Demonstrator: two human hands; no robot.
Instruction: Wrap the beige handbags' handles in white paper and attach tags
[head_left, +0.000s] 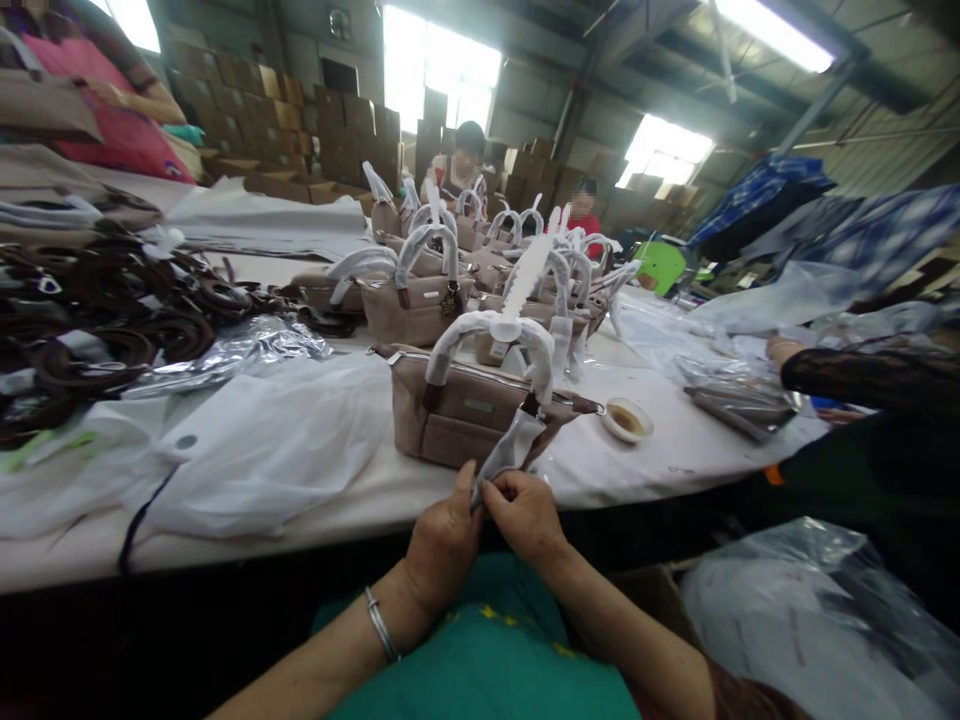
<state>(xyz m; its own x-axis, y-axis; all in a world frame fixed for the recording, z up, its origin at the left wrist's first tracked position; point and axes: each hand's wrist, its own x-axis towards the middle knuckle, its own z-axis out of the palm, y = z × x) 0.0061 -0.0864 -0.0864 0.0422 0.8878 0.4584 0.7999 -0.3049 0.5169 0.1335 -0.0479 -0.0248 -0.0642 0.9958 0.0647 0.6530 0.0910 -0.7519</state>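
Observation:
A taupe handbag (457,420) stands upright at the table's front edge, its handles wrapped in white material. From the base of its right handle hangs a strip wrapped in pale translucent plastic (513,444). Both my hands pinch the lower end of this strip in front of the bag. My left hand (444,545) has its thumb pointing up along the strip. Fingers curled, my right hand (527,515) meets it from the other side. What lies inside the wrapping, between my fingertips, is hidden.
More wrapped-handle handbags (412,305) crowd behind this one. Coiled brown straps (97,350) and white plastic bags (277,450) lie left. A small dish (627,420) sits right. A co-worker's lace sleeve (862,378) reaches in from the right, near a plastic-covered item (742,405).

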